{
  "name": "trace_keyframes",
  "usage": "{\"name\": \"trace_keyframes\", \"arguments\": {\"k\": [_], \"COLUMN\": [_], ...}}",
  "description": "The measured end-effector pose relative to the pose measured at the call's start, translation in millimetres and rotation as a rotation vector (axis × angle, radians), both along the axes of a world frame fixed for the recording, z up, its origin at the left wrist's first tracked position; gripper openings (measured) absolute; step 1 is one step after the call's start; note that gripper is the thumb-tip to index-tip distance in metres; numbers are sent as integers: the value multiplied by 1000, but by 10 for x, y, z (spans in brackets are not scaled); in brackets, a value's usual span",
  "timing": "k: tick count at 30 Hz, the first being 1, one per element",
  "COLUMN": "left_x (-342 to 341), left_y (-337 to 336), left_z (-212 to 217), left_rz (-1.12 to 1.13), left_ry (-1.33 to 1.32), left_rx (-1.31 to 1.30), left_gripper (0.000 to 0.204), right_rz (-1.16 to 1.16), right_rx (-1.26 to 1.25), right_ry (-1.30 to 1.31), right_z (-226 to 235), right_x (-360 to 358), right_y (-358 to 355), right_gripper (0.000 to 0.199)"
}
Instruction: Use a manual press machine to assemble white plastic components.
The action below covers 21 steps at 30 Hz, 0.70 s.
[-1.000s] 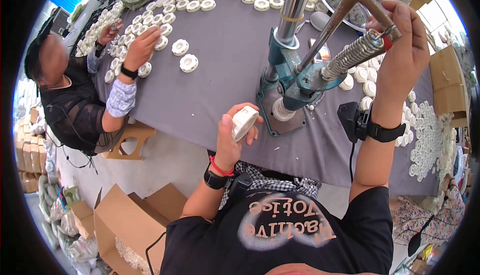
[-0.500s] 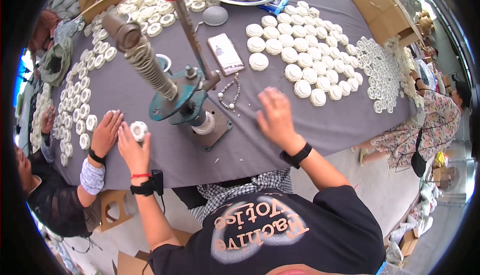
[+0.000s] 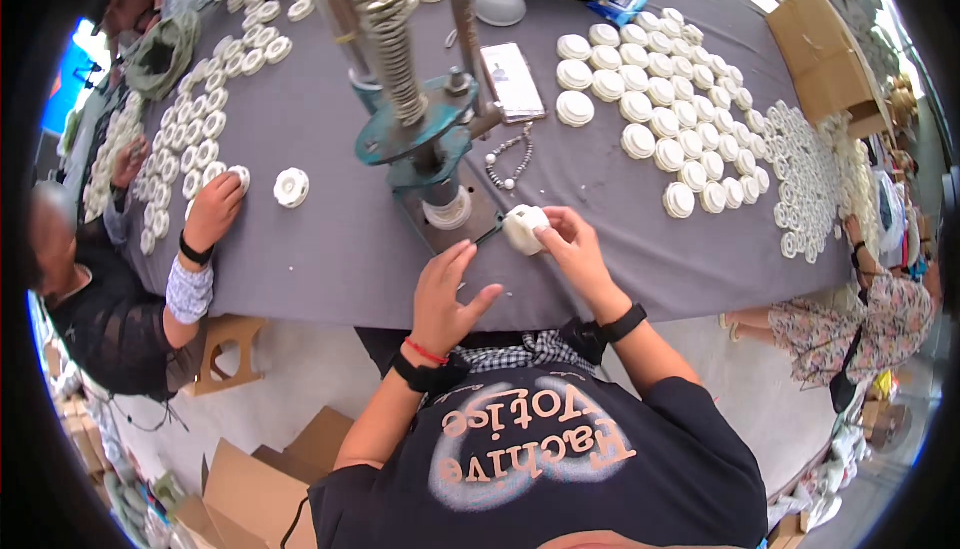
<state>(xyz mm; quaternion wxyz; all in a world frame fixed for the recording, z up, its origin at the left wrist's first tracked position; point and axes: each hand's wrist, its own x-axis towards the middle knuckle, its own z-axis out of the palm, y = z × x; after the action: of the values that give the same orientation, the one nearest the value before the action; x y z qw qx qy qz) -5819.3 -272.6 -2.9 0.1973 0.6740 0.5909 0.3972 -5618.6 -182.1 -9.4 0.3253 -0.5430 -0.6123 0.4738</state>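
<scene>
Two bare hands are working at the near edge of a grey table (image 3: 330, 259), and we are looking down on them from above. The right hand (image 3: 572, 249) is pinching a small round white part (image 3: 524, 228) between thumb and fingertips, holding it just over the cloth. The left hand (image 3: 446, 294) is hovering just left of that part with its fingers spread wide and nothing in its grasp; we are seeing it close to the part but apart from it. Directly beyond both hands, a teal hand press (image 3: 428, 139) is standing on a dark base plate (image 3: 462, 224), with a coiled spring (image 3: 392, 59) rising from it and a white ring (image 3: 448, 211) sitting at its foot, just ahead of the left fingertips. Farther out past the right hand, a string of beads (image 3: 508, 157) and a flat rectangular card (image 3: 513, 81) are lying on the cloth. Well beyond and to the right of the right hand, rows of white round parts (image 3: 665, 119) are covering the table. Far off to the left of the left hand, another person's hand (image 3: 213, 211) is resting on the table beside a single white disc (image 3: 291, 187), with more white rings (image 3: 190, 139) lined up past it.
</scene>
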Motion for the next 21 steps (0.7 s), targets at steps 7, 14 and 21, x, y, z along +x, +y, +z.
{"name": "trace_keyframes", "arguments": {"k": [7, 14, 21], "left_x": [-79, -318, -262], "left_y": [193, 796, 806], "left_z": [-11, 29, -377], "left_rz": [329, 203, 294], "left_ry": [45, -228, -144], "left_rx": [-3, -89, 56], "left_gripper": [69, 49, 63], "right_rz": [2, 211, 55], "right_rx": [-501, -451, 233], "right_ry": [517, 274, -46], "right_z": [164, 26, 698], "right_x": [-773, -878, -540], "right_y": [-138, 390, 957], "right_gripper": [41, 37, 22]}}
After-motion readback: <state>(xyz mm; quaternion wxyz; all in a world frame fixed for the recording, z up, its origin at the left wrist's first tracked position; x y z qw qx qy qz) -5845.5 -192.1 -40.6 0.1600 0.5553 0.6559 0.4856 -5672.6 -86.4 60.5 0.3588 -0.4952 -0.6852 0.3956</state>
